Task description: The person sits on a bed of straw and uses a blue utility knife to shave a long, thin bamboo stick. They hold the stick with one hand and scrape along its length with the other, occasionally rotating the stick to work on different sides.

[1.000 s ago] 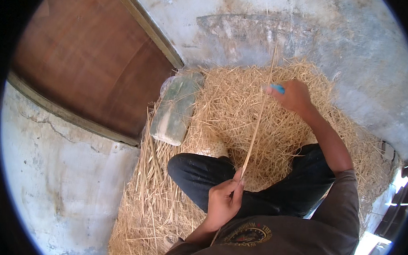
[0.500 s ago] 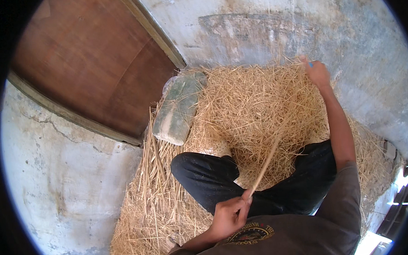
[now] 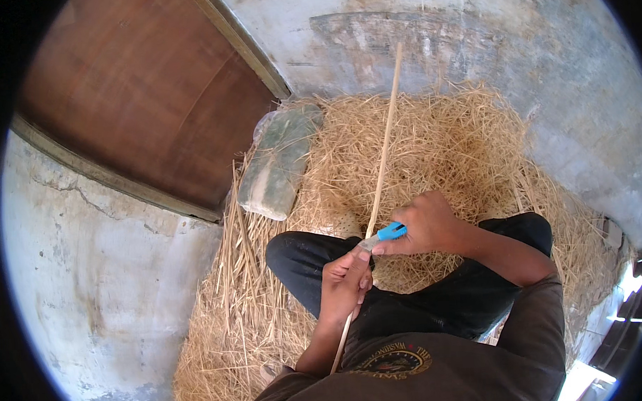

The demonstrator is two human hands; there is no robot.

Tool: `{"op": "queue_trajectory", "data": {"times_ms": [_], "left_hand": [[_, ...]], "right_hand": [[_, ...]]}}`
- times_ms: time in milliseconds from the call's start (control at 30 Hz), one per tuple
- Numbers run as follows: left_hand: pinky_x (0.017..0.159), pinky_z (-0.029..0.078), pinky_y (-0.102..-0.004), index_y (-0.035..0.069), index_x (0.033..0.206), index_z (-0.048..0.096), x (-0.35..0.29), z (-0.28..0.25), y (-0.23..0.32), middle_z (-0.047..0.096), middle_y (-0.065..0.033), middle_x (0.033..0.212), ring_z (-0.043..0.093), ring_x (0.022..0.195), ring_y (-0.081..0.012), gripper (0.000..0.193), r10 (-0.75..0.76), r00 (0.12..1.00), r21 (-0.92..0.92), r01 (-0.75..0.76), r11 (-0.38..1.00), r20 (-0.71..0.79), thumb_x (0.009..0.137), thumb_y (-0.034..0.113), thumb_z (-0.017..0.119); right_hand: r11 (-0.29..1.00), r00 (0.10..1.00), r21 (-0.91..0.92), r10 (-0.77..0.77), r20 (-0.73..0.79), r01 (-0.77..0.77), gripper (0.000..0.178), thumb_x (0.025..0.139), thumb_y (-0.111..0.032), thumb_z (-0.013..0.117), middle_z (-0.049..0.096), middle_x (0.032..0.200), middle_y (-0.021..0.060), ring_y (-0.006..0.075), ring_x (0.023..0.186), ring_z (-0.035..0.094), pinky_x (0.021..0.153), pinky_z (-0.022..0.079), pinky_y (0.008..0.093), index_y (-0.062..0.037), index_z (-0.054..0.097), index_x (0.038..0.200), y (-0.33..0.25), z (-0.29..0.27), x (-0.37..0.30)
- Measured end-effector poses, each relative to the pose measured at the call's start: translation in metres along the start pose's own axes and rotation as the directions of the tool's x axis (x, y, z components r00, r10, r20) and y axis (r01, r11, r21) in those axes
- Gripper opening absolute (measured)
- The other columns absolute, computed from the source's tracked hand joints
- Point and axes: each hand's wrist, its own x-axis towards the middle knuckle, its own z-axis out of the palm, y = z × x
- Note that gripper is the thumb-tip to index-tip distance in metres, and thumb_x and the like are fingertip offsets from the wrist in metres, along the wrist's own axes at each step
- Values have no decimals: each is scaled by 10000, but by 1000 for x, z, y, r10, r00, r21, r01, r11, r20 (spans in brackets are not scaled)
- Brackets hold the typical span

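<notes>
Pale shavings (image 3: 447,154) border a stained wall (image 3: 564,65); left hand (image 3: 345,281) pinches a long strip (image 3: 382,156); right hand (image 3: 428,225) grips a blue-handled knife (image 3: 391,231).

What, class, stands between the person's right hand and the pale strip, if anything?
Only the blue-handled knife that the right hand holds: its blade reaches the pale strip near the left hand's thumb. Nothing else visible is in the way.
</notes>
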Motion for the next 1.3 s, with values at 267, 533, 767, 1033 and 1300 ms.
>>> {"op": "queue_trajectory", "data": {"times_ms": [267,533,767,1033,1300], "left_hand": [[413,250,-167,12,1225,576,7,2,0,450,63,598,341,486,-1,309,61,995,66,-56,996,-74,943,137,560],[424,236,-174,-13,1218,573,6,12,-5,419,75,567,325,480,-3,319,131,989,189,-117,975,-63,943,148,559],[462,248,-164,18,1230,578,1,17,-5,434,91,616,324,524,8,305,129,991,265,-114,958,-39,945,126,556],[451,237,-172,18,1211,595,-5,18,-5,441,89,617,338,527,6,290,199,980,330,-189,925,3,943,124,558],[450,242,-170,22,1213,594,-14,14,-11,433,86,607,327,516,5,293,188,982,329,-186,926,24,947,137,555]], "right_hand": [[999,999,-35,-16,-41,14,694,638,-765,605,479,415,70,239,363,513,381,385,360,-89,546,495,12,2,8],[995,995,-15,102,3,-102,730,681,-783,536,517,443,96,271,413,557,407,419,374,-74,596,523,20,1,8],[977,976,-65,196,-90,-202,734,684,-778,539,508,437,104,277,415,559,415,427,380,-64,597,523,34,0,14],[982,969,-73,155,-192,-172,672,669,-734,610,455,401,78,256,359,502,398,401,376,-87,549,497,48,0,17],[967,948,-132,177,-266,-217,677,676,-738,602,468,417,72,249,380,513,405,404,370,-80,567,521,67,-8,20]]}}
